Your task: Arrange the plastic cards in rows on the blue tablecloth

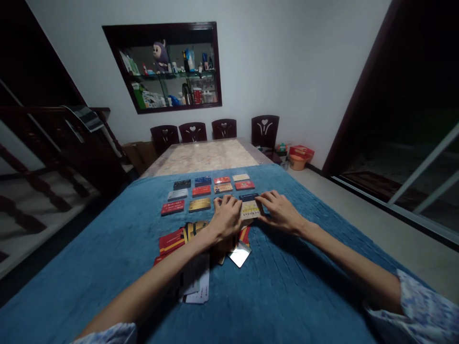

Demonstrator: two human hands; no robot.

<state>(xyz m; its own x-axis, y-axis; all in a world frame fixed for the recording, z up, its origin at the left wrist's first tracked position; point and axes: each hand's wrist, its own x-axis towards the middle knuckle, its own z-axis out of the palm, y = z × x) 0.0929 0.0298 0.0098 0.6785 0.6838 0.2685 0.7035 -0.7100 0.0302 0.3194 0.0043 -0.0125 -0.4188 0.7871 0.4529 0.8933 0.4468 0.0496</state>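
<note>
Several plastic cards lie in neat rows (201, 191) on a blue cloth (107, 248) over a long table. My left hand (225, 217) rests palm down, fingers together, on the cloth beside a pale yellow card (250, 209). My right hand (279, 210) lies flat with its fingertips on that card's right edge. A loose pile of cards (179, 239), red, gold and white, sits under and behind my left wrist, with a shiny silver card (239, 255) at its right end.
The bare marble tabletop (208, 155) extends beyond the cloth to dark wooden chairs (193, 131) by the wall. A wall niche (168, 67) holds bottles and a plush toy. A staircase railing (53, 143) stands left, a glass sliding door (423, 177) right.
</note>
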